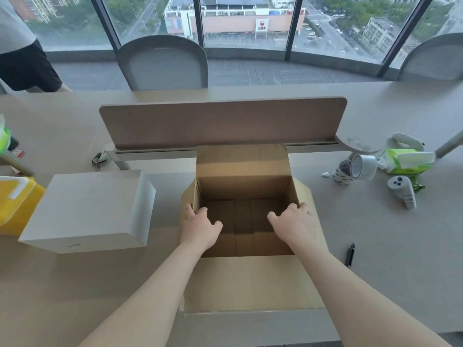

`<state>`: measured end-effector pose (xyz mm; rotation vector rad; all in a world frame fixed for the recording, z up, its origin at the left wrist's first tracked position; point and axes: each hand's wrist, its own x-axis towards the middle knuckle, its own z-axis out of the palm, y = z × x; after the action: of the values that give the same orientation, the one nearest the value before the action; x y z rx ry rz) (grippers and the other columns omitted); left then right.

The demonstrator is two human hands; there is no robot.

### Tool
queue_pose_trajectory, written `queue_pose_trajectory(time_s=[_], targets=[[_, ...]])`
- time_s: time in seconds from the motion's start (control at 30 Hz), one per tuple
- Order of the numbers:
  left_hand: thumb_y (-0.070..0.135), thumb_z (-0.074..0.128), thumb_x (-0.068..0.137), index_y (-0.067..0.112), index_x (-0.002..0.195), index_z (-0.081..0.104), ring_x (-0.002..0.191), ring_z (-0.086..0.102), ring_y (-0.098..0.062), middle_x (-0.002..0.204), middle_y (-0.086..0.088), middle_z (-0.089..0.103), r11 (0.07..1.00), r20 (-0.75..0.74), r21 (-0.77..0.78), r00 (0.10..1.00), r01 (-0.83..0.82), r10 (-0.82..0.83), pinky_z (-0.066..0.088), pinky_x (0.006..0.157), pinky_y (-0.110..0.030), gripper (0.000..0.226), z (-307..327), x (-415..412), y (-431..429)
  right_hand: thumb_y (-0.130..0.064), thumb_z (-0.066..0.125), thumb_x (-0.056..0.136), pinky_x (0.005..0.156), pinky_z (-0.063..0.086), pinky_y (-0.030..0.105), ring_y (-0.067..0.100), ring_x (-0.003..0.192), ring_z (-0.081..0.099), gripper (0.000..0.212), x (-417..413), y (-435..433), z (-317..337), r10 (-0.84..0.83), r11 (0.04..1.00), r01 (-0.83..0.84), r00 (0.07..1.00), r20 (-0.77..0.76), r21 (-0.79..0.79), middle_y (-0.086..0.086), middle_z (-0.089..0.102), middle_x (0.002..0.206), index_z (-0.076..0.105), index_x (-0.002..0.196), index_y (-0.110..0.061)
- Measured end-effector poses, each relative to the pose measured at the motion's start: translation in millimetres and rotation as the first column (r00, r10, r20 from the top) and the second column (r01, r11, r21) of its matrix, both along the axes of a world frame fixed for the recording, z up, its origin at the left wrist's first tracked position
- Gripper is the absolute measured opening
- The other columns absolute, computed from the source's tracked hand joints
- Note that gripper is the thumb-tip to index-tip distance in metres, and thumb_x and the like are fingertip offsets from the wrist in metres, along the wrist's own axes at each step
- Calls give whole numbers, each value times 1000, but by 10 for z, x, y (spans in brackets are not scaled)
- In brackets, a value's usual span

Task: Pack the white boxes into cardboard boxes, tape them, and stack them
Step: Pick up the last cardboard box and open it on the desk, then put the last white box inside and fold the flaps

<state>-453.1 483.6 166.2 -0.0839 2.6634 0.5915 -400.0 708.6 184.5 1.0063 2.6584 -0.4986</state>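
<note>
Nearest, the carton's [245, 284] front flap lies folded down toward the person, with both forearms crossing it. The left hand [200, 224] and right hand [293, 221] hook over the side walls, fingers curled outside the rim and thumbs inside, gripping the carton. It stands open and empty mid-desk [375, 246]. The step probably goes best with the flaps spread clear and the walls squared before loading. The white box [87, 209] lies on the desk near the left fingers [188, 213], to their left and not touching.

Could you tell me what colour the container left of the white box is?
Yellow container, best in the head view.
</note>
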Motion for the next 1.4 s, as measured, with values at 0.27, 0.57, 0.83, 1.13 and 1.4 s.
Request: queue_pose_trajectory(time_s=[0.27,0.57,0.83,1.13,1.4], targets=[[35,50,97,18,144,45,145,27,-25,156,-7,29,998,-114,62,993,-2,9,34,115,-41,51,400,243,2,-35,45,91,99,39,47,34,122,39,37,213,-22,321,26,998,-30,996,-88,-47,15,44,131,47,119,-12],[36,51,99,20,139,50,125,50,-19,142,0,48,975,-262,221,961,-31,89,46,100,-32,43,1114,612,-176,-38,47,97,102,43,40,26,129,42,51,321,-655,712,268,942,-315,914,-305,-118,7,46,140,43,142,-15],[35,54,99,18,139,51,124,54,-19,141,-1,52,956,-316,269,927,-117,203,44,98,-30,44,1314,578,-1050,-38,49,95,92,47,40,23,120,45,43,-5,-1630,953,423,858,-499,819,-387,-118,3,50,128,49,131,-16],[32,56,95,14,131,57,122,53,-19,132,-3,57,945,-305,288,920,-158,247,42,102,-31,40,1028,-8,-2536,-36,50,98,101,39,37,26,130,42,52,-618,-3072,761,510,808,-578,785,-352,-116,8,45,141,40,144,-14],[43,62,90,15,137,53,123,52,-22,138,-3,51,960,-169,271,978,-74,123,46,100,-36,55,673,-665,-3606,-39,50,96,106,38,40,28,135,38,59,-1146,-4154,479,444,867,-481,864,-237,-129,9,43,146,37,148,-14]])
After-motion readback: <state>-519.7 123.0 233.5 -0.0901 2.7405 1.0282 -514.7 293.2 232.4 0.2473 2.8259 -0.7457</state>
